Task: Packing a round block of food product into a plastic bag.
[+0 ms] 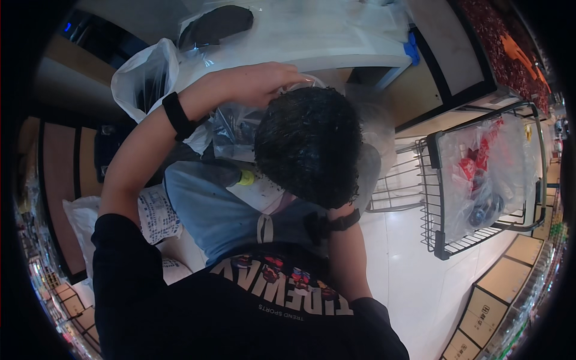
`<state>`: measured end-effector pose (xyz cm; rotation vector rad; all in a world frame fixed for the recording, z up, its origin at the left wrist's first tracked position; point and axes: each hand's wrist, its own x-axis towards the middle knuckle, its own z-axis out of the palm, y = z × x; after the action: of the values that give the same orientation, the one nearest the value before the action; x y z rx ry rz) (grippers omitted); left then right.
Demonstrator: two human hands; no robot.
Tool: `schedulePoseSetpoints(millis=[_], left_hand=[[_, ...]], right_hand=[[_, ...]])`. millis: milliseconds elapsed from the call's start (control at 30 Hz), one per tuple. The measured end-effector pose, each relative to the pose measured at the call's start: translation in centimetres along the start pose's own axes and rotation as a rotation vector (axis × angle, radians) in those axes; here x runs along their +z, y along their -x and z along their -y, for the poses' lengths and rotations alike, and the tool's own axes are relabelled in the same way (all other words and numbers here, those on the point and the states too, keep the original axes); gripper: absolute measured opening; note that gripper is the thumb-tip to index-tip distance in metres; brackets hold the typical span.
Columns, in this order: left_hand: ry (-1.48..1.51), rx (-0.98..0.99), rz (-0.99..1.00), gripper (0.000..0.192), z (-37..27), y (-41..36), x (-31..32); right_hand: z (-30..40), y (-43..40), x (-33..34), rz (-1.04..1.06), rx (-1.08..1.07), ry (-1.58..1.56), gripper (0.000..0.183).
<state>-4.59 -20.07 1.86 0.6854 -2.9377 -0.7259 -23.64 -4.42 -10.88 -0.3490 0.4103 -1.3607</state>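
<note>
A dark round cake with ragged edges, apparently dried seaweed point(308, 144), is held up over my lap. My right hand is hidden behind it; only the banded wrist shows at its lower edge, and the hand appears to support the cake. My left hand point(265, 84) is at the cake's top edge, its fingers bent against the rim of a clear plastic bag point(321, 82); its exact grip is partly hidden. Another dark round cake point(222, 23) lies in clear plastic on the white table point(324, 60). Between my knees is a pale surface strewn with dark crumbs point(263, 191).
An open white plastic bag point(120, 85) stands at the upper left. A wire shopping cart point(427, 193) holding bagged goods is on the right. Printed white sacks point(157, 213) lie by my left leg. Cabinets point(432, 67) border the upper right; cartons point(483, 310) line the lower right.
</note>
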Motion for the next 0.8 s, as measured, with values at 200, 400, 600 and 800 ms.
schedulePoseSetpoints(millis=[200, 400, 600, 800], left_hand=[[0.005, 0.050, -0.014, 0.070, 0.1, 0.3, -0.5], [-0.008, -0.054, -0.038, 0.065, -0.3, 0.1, -0.7], [-0.164, 0.052, -0.240, 0.064, -2.2, -0.2, 0.1], [-0.303, 0.001, -0.239, 0.072, -4.4, 0.7, 1.1]], right_hand=[[-0.2, -0.3, 0.3, 0.024, 0.062, -0.013, 0.057], [-0.6, -0.5, 0.8, 0.055, 0.137, -0.037, 0.056], [-0.5, -0.9, 1.3, 0.085, 0.180, -0.038, 0.056], [-0.5, -1.3, 1.0, 0.115, 0.191, -0.021, 0.056]])
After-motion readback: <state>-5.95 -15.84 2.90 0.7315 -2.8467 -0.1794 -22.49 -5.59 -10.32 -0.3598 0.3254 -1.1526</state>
